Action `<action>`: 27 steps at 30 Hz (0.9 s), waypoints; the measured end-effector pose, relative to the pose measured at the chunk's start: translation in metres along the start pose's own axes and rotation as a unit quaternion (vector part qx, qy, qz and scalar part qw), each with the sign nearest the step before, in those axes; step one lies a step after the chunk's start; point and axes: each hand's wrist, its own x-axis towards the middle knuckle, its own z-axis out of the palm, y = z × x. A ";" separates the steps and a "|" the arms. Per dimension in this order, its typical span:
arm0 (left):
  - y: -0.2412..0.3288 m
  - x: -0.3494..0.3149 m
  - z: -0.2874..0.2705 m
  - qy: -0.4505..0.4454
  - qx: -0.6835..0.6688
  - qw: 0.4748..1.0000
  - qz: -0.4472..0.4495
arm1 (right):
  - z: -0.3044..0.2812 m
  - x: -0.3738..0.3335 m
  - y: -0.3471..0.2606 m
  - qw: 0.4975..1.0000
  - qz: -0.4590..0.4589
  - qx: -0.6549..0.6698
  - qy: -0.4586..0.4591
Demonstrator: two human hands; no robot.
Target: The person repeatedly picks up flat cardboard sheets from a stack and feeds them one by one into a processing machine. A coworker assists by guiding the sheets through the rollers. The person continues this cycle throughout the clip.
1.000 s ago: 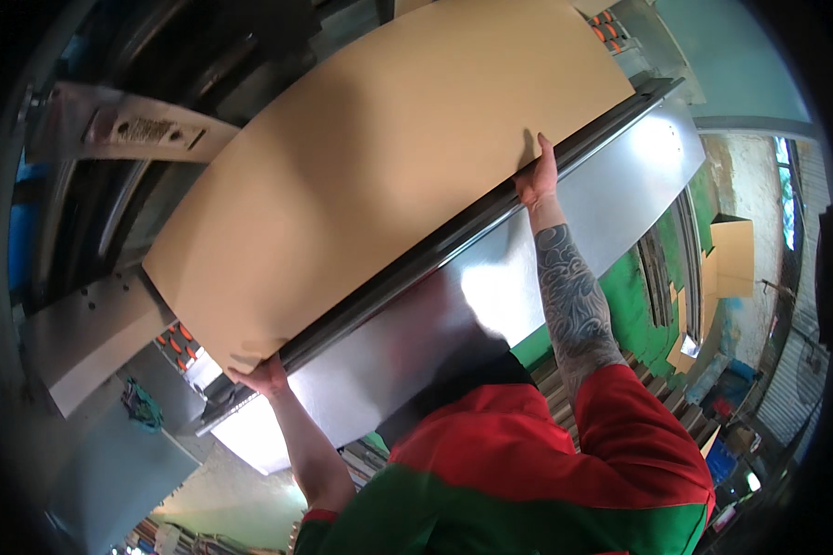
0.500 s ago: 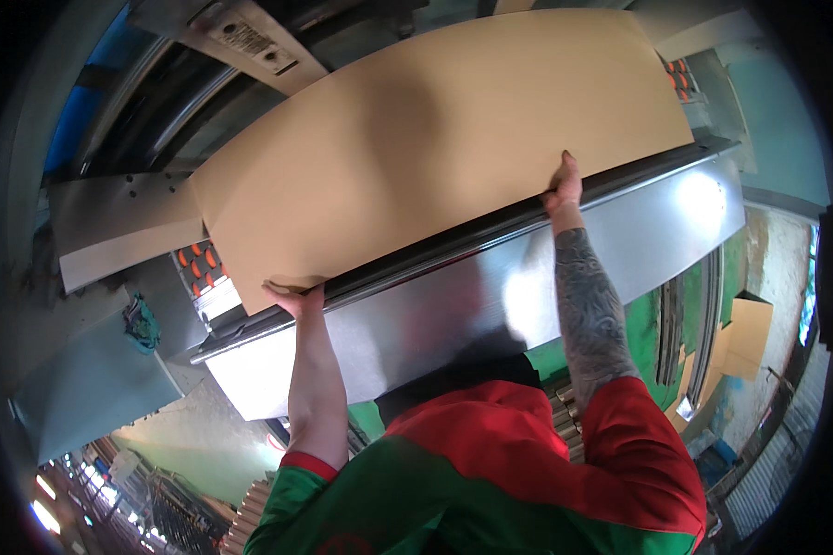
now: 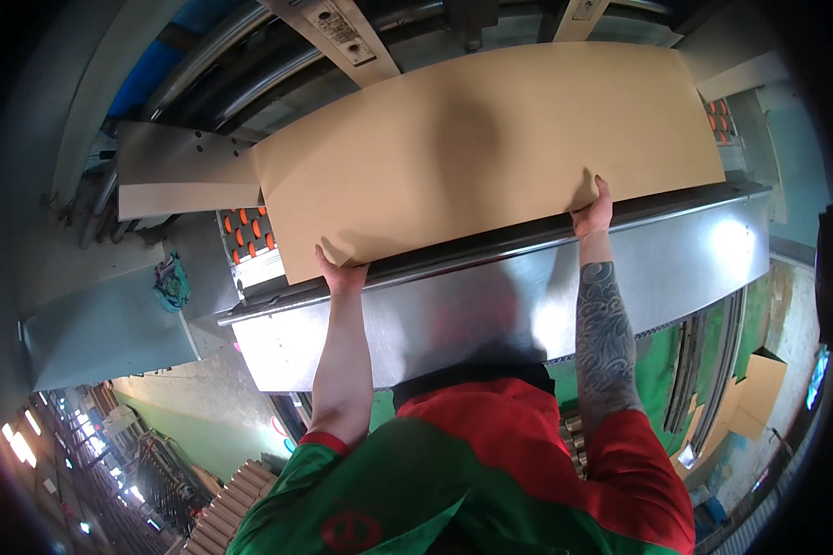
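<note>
A large flat sheet of brown cardboard lies across the machine in front of me. My left hand holds its near edge close to the left corner, thumb on top and fingers tucked under, mostly hidden. Further right along the same edge, my right hand grips in the same way, its thumb pointing away from me. Both arms are stretched forward over a shiny metal panel. A dark bar runs just below the sheet's near edge.
Orange rollers show past the sheet's left end, and more rollers at its right. A metal guide plate meets the left edge. Metal brackets stand beyond. A crumpled green cloth lies at left; cardboard stands lower right.
The view has turned, so the machine and sheet appear further right and straighter. My left thumb now points away from me instead of leftward. Both hands remain on the sheet's near edge.
</note>
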 end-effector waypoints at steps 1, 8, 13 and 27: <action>0.001 -0.003 -0.001 0.004 0.020 1.000 -0.011 | -0.003 0.000 -0.004 1.000 0.020 -0.015 -0.003; 0.022 -0.027 -0.028 0.045 0.024 0.995 -0.083 | -0.031 -0.033 -0.031 0.968 -0.006 -0.252 -0.007; -0.016 -0.103 -0.109 -0.119 0.388 0.912 0.053 | -0.101 -0.124 0.016 0.673 -0.350 -0.649 -0.054; -0.003 -0.179 -0.282 -0.294 0.832 0.431 0.188 | -0.373 -0.409 0.229 0.530 0.096 -0.835 -0.111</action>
